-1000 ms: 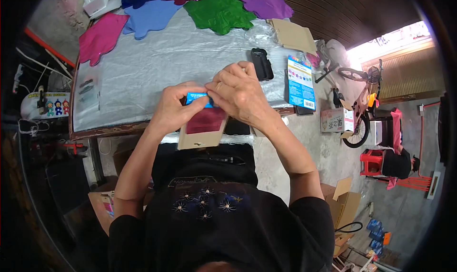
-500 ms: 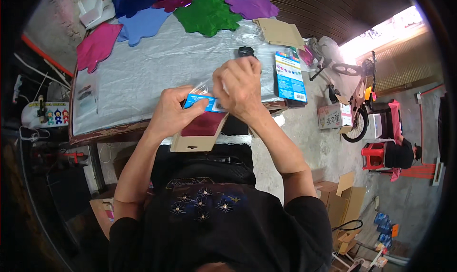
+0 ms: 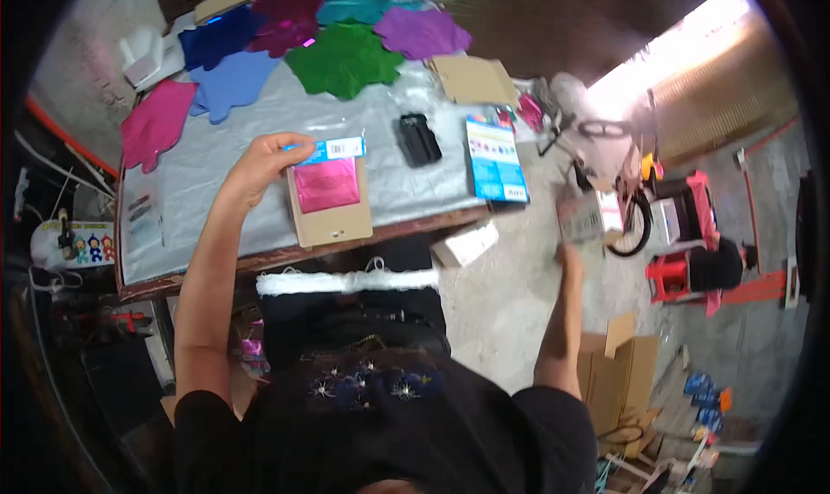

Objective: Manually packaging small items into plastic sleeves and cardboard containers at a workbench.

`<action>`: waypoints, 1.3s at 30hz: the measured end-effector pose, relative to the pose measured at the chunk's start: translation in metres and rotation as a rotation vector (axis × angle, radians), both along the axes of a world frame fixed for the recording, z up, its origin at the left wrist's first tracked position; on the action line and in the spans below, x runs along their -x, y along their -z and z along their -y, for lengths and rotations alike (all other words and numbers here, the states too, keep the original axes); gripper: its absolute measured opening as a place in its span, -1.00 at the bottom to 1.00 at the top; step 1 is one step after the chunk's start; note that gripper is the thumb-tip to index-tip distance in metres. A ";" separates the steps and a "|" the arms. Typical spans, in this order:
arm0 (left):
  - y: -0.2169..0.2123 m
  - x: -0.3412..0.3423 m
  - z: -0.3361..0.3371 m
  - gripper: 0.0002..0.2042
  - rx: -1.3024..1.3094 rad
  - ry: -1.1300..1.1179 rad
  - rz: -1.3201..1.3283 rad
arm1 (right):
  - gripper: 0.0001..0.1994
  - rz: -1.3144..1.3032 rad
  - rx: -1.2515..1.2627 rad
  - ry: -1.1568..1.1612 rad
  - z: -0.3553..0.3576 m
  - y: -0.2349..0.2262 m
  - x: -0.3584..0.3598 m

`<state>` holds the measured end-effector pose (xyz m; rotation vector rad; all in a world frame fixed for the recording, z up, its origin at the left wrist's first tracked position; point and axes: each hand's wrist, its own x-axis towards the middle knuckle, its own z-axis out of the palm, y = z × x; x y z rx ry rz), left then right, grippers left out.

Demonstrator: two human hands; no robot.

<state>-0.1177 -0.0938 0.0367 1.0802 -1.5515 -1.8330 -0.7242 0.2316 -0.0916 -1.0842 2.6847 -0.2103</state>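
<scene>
My left hand (image 3: 259, 170) pinches the top of a tan cardboard backing card (image 3: 337, 229) between thumb and fingers. The card carries a shiny pink foil packet (image 3: 328, 185) under a blue-and-white label strip (image 3: 344, 150). It hangs over the front edge of the table (image 3: 259, 122). Out to the right, away from the table, my right hand (image 3: 569, 256) is stretched low over the floor. It is small and blurred, so its fingers do not show clearly. Right of the card lies a black handheld device (image 3: 421, 140), and beyond it a blue printed package (image 3: 497, 161).
Foil star-like shapes, among them a green one (image 3: 341, 59) and a pink one (image 3: 158, 125), cover the table's far side. A flat tan card (image 3: 475, 81) lies there too. A white box (image 3: 467, 243) stands by the front edge. Cartons (image 3: 618, 377), a bicycle (image 3: 635, 222) and a seated person (image 3: 716, 265) are rightward.
My right hand has left the package and swung far out to the right. My left hand has moved left with the card, which now hangs straighter. The black device has come into full view.
</scene>
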 end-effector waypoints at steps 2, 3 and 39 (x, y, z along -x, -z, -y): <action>0.006 -0.008 0.017 -0.73 -0.010 -0.032 0.013 | -0.64 -0.190 0.082 0.076 -0.033 0.028 0.015; 0.010 -0.010 0.023 -0.73 -0.023 -0.022 0.005 | -0.70 0.075 0.609 0.144 -0.031 0.025 0.012; 0.059 -0.042 0.045 -0.80 0.766 -0.048 0.213 | -0.90 0.597 0.518 -0.922 0.331 -0.084 -0.405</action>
